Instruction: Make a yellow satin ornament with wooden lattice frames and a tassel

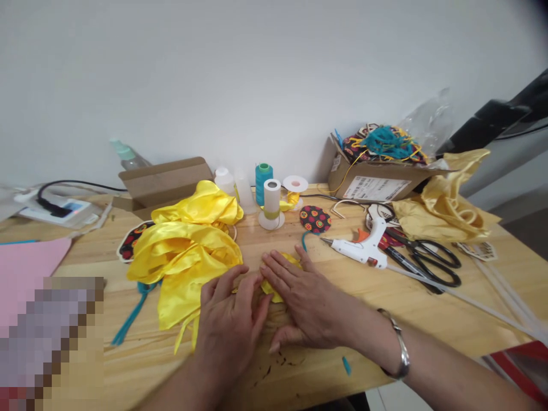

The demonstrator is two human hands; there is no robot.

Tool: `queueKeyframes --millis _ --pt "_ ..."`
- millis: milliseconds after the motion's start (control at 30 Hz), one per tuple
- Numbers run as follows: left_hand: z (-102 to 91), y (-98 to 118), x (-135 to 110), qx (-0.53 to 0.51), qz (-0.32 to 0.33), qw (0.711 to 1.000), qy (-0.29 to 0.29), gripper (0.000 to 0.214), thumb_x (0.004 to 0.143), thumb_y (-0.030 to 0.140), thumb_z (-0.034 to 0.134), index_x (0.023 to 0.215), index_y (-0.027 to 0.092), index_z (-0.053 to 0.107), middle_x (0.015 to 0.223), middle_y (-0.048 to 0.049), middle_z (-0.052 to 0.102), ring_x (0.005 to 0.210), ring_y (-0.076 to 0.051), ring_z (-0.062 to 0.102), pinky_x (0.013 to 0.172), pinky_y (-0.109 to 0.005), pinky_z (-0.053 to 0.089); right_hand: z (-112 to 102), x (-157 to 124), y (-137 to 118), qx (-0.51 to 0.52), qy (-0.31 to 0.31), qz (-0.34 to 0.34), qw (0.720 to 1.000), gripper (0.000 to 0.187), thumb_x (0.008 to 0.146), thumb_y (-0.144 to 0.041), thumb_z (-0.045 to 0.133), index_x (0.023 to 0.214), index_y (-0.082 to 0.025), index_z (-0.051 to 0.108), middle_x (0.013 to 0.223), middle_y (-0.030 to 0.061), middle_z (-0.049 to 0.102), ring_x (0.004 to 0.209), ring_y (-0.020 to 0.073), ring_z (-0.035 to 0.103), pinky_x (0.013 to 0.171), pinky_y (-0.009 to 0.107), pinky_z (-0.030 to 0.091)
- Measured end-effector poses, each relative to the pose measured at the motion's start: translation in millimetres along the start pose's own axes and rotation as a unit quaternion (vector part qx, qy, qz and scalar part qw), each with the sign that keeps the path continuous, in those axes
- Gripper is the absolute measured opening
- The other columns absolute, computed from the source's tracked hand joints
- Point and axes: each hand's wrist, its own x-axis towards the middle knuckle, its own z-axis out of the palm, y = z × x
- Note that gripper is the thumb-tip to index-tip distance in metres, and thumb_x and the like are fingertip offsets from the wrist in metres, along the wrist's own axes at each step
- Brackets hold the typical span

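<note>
A small piece of yellow fabric (274, 291) lies on the wooden table in front of me, mostly covered by my hands. Flat on top of it rests my right hand (306, 299), fingers stretched out and thumb apart. My left hand (233, 314) has its fingers bent and closed at the left edge of this fabric; the fingertips are partly hidden. Beside my left hand is a large bunched heap of shiny yellow satin (192, 251). A round patterned patch (315, 219) with a teal cord lies beyond my right hand.
To the right lie a white glue gun (363, 245), black scissors (436, 262) and a black marker (406, 265). Thread spools (264, 182) stand at the back. A cardboard box (372, 182) holds patterned pieces and cords. Gold satin (449, 211) is bunched at far right.
</note>
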Motion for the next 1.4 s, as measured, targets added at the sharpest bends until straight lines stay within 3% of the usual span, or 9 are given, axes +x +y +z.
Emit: queueKeyframes --millis 100,200,333,567,733,833,1000,1167,1400 --pt "-2.1 -3.3 -1.0 -0.024 0.000 0.999 0.025 0.027 0.080 0.021 0.059 0.105 0.012 0.057 0.093 -0.0133 0.069 0.105 -0.033 0.053 0.083 -0.046 0.039 -9.0 -4.6 3.3 -0.014 0.020 0.010 1.000 0.098 0.080 -0.074 0.030 0.146 -0.003 0.014 0.153 0.0190 0.013 0.142 0.0295 0.006 0.111 0.059 0.000" --pt "-5.5 -3.7 -3.2 -0.068 0.026 0.996 0.053 0.033 0.078 0.011 0.056 0.111 0.014 0.057 0.090 -0.0103 0.070 0.109 -0.032 0.052 0.086 -0.047 0.039 -12.7 -10.5 7.9 -0.031 0.027 0.034 0.999 0.098 0.079 -0.076 0.030 0.145 -0.004 0.018 0.152 0.0202 0.017 0.141 0.0310 0.009 0.110 0.061 -0.002" --pt "-8.0 0.0 -5.8 -0.095 0.048 0.994 0.030 0.033 0.076 0.004 0.051 0.106 0.014 0.060 0.086 -0.0110 0.071 0.110 -0.031 0.053 0.087 -0.049 0.038 -6.9 -14.5 11.1 -0.035 0.010 0.033 0.999 0.096 0.079 -0.076 0.027 0.144 -0.006 0.022 0.151 0.0195 0.021 0.142 0.0293 0.011 0.110 0.060 -0.005" --pt "-7.5 2.7 -7.1 -0.083 0.031 0.996 0.000 0.029 0.074 0.004 0.048 0.098 0.013 0.062 0.080 -0.0096 0.071 0.105 -0.031 0.058 0.088 -0.050 0.036 3.8 -15.7 10.5 -0.028 0.001 0.041 0.999 0.095 0.079 -0.076 0.028 0.145 -0.008 0.020 0.152 0.0174 0.018 0.142 0.0278 0.008 0.111 0.058 -0.005" --pt "-6.0 -3.1 -7.1 -0.088 0.038 0.995 0.021 0.037 0.073 0.003 0.047 0.107 0.013 0.058 0.096 -0.0117 0.070 0.109 -0.031 0.054 0.088 -0.050 0.037 -7.4 -13.3 9.2 -0.030 0.015 0.035 0.999 0.092 0.082 -0.070 0.036 0.146 -0.007 0.015 0.152 0.0181 0.016 0.142 0.0282 0.008 0.112 0.058 -0.001" --pt "-8.9 -7.5 -4.4 -0.106 0.006 0.993 0.054 0.044 0.074 0.003 0.047 0.117 0.013 0.051 0.109 -0.0122 0.066 0.113 -0.029 0.049 0.091 -0.047 0.040 -17.3 -5.0 9.8 -0.039 0.041 0.060 0.997 0.090 0.082 -0.058 0.051 0.147 -0.009 0.013 0.152 0.0171 0.018 0.142 0.0284 0.009 0.111 0.059 -0.001" --pt "-25.1 -9.9 -1.2 -0.159 -0.067 0.982 0.071 0.041 0.080 0.008 0.050 0.119 0.020 0.048 0.121 -0.0087 0.060 0.116 -0.025 0.047 0.098 -0.046 0.040 -23.6 5.9 17.4 0.015 -0.006 0.067 0.998 0.102 0.072 -0.051 0.067 0.148 -0.014 0.011 0.153 0.0158 0.019 0.141 0.0284 0.013 0.111 0.057 0.004" --pt "-38.0 -8.8 -2.5 -0.193 -0.100 0.973 0.081 0.036 0.082 0.012 0.049 0.116 0.022 0.049 0.123 -0.0076 0.059 0.117 -0.024 0.048 0.100 -0.046 0.040 -23.7 6.7 22.5 0.043 -0.018 0.080 0.996 0.103 0.067 -0.045 0.073 0.148 -0.020 0.014 0.150 0.0150 0.027 0.141 0.0298 0.014 0.111 0.056 0.005" --pt "-34.8 -10.5 -9.7 -0.203 -0.116 0.970 0.068 0.037 0.082 0.013 0.049 0.117 0.020 0.049 0.122 -0.0095 0.059 0.115 -0.024 0.051 0.098 -0.046 0.042 -35.9 12.6 12.1 0.023 -0.039 0.107 0.993 0.091 0.070 -0.030 0.074 0.145 -0.015 0.024 0.144 0.0172 0.038 0.136 0.0307 0.028 0.110 0.054 0.017"
